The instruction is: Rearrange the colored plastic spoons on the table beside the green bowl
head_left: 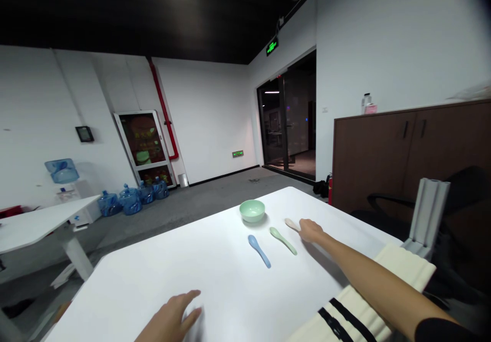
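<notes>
On the white table [184, 275] stands a pale green bowl [252, 210], seen from above and near the far end. In front of it lie a blue spoon [259, 251] and a pale green spoon [283, 241], side by side and apart. My right hand [310, 230] reaches across the table, its fingertips at the end of a beige spoon [291, 224]. Whether it grips that spoon is hidden. My left hand [172, 314] rests near the table's front edge, slightly blurred, fingers apart and holding nothing.
Cream fabric with black stripes [399, 268] lies along the table's right edge, beside a grey metal profile [425, 217]. A black chair [387, 219] and brown cabinet [368, 153] stand right. A white desk [38, 224] and water bottles [130, 201] stand left.
</notes>
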Demonstrator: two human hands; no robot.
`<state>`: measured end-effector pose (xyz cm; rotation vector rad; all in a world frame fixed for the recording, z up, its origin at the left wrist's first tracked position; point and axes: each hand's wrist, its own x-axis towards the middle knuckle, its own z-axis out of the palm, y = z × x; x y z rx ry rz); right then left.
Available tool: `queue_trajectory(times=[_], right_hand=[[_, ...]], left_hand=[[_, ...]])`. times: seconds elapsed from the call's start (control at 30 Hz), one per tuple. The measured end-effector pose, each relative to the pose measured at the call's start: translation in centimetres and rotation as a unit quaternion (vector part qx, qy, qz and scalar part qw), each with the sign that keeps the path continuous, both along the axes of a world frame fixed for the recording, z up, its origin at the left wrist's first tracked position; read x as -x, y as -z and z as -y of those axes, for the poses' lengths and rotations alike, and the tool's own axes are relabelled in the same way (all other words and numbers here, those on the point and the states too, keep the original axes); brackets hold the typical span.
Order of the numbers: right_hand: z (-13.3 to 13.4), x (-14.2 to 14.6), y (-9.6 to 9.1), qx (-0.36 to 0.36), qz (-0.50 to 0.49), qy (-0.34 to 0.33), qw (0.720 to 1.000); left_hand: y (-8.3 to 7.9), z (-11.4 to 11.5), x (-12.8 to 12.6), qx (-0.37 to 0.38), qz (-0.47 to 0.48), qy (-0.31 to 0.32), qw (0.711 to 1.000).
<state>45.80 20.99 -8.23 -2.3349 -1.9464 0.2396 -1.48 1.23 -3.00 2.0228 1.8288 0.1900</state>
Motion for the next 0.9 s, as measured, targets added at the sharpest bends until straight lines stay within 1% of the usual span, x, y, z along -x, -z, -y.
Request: queue_trajectory(times=[0.13,0.27,0.47,0.57,0.7,0.9], right_hand=[[0.2,0.5,-1.1,-0.023,-0.012,-0.003,1.000],[-0.2,1.8,-2.9,-0.060,-0.019,-0.022,0.998],[-1.8,5.8,-6.0,-0.098,-0.042,-0.082,0.991],[-3.2,8.2,-7.1,-0.107,-0.042,-0.092,0.989],[-5.2,10.9,-7.4,-0.104,-0.045,-0.083,0.990],[-7.5,13.7,-6.2,-0.107,-0.033,-0.076,0.991]], left_hand=[[-0.1,0.1,0.0,-0.003,-0.002,0.001,1.000],[-0.4,0.2,-0.2,-0.011,-0.004,-0.001,1.000],[-0.6,0.4,-0.4,-0.012,0.000,-0.002,1.000],[-0.9,0.7,-0.4,0.003,-0.008,-0.003,1.000],[-1.5,1.0,-0.4,-0.004,-0.009,-0.014,1.000],[-1.3,0.5,-0.4,-0.001,-0.005,-0.017,1.000]])
